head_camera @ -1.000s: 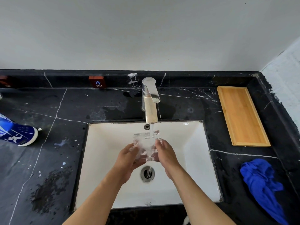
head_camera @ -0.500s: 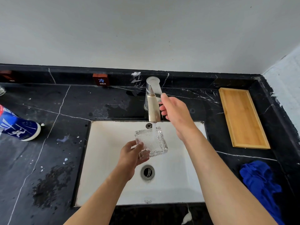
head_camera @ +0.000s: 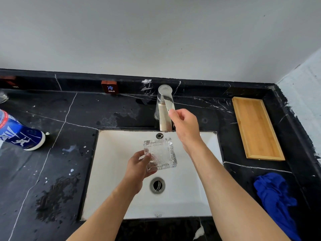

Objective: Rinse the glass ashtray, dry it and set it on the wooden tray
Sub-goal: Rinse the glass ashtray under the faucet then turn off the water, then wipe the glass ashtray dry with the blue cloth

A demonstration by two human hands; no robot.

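Over the white sink (head_camera: 111, 188) at the centre of the frame, the left hand (head_camera: 139, 168) grips the glass ashtray (head_camera: 160, 154) by its lower left corner, thumb on the near face and fingers curled behind, the piece tilted toward the viewer above the drain (head_camera: 157, 185). The right hand (head_camera: 185, 126) is up at the tap (head_camera: 165, 108), fingers loosely curled with the fingertips touching the lever's end; it holds nothing else. I see no water running from the spout.

To my eye the rinse is ending and the tap is being shut off. Doing this well means pressing the lever fully home, then letting the ashtray drip over the basin before it travels, since wet, heavy glass held by one corner could slip. A second hand under it would be wiser. The blue cloth (head_camera: 276, 202) lies on the dark desk (head_camera: 57, 171) at lower right, and the wooden tray (head_camera: 257, 129) sits at upper right, empty, so both remaining steps lie on the right side.
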